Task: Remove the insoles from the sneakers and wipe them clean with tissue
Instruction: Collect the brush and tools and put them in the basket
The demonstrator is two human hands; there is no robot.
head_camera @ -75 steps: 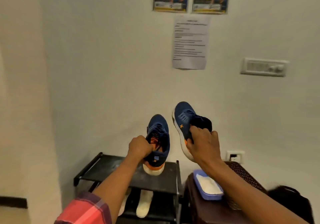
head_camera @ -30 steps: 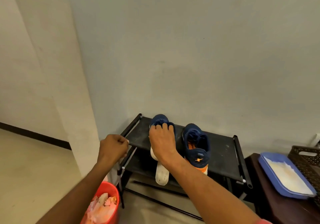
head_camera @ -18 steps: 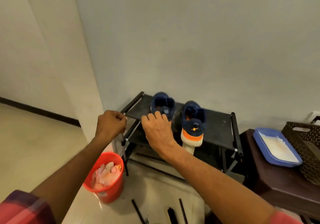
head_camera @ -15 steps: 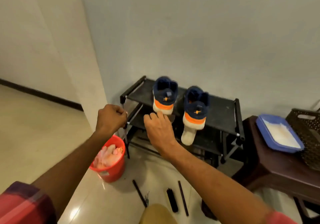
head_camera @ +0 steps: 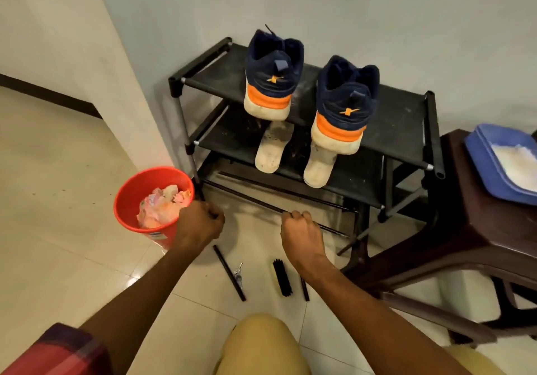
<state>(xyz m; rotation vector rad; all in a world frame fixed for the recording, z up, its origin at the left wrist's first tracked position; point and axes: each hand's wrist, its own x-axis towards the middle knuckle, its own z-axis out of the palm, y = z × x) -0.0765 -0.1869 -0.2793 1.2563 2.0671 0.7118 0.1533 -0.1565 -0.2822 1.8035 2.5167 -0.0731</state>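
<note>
Beneath the top shelf [head_camera: 401, 107], insoles [head_camera: 270, 151] lie half hidden.

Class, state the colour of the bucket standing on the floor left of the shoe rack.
The bucket is bright red-orange, seen best in the head view.

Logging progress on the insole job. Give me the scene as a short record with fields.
sneakers: two navy sneakers on the black shoe rack, top shelf, heels toward the camera
insoles: two insoles on the middle shelf, ends sticking out
left hand: fist, nothing visible in it
right hand: fist, nothing visible in it
floor: red bucket of crumpled scraps; black brush
</note>
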